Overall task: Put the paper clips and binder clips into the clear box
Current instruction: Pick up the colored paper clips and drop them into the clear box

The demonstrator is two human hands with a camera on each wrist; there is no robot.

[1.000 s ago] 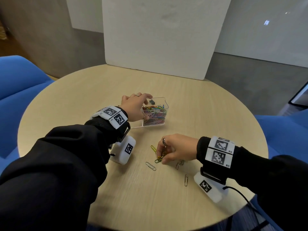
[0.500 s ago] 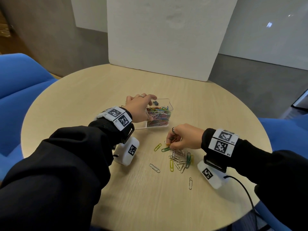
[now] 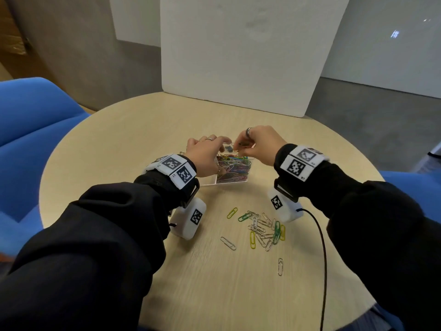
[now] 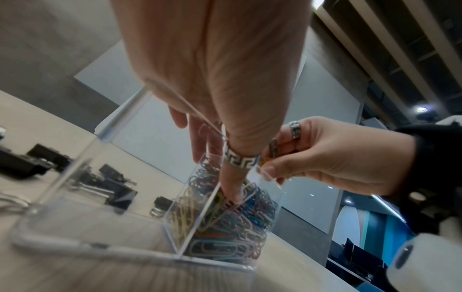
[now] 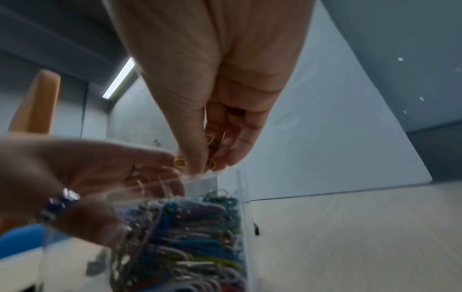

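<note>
A clear box (image 3: pixel 235 181) stands mid-table, its right compartment heaped with coloured paper clips (image 3: pixel 235 167). Black binder clips (image 4: pixel 117 189) lie in its left compartment. My left hand (image 3: pixel 207 151) grips the box's wall from the left, one ringed finger (image 4: pixel 235 183) reaching down inside among the clips. My right hand (image 3: pixel 238 148) hovers just over the box's open top and pinches a few yellow and orange paper clips (image 5: pixel 211 142). Several loose paper clips (image 3: pixel 262 228) lie scattered on the table nearer to me, with single ones (image 3: pixel 280 266) apart.
The round wooden table (image 3: pixel 119 144) carries a white board (image 3: pixel 238 56) standing at its far edge. Blue chairs (image 3: pixel 31 120) flank it left and right. A black cable (image 3: pixel 322 247) trails from my right wrist across the near right of the table.
My right hand rose from the loose pile and moved forward over the box, carrying pinched clips. My left hand stayed on the box.
</note>
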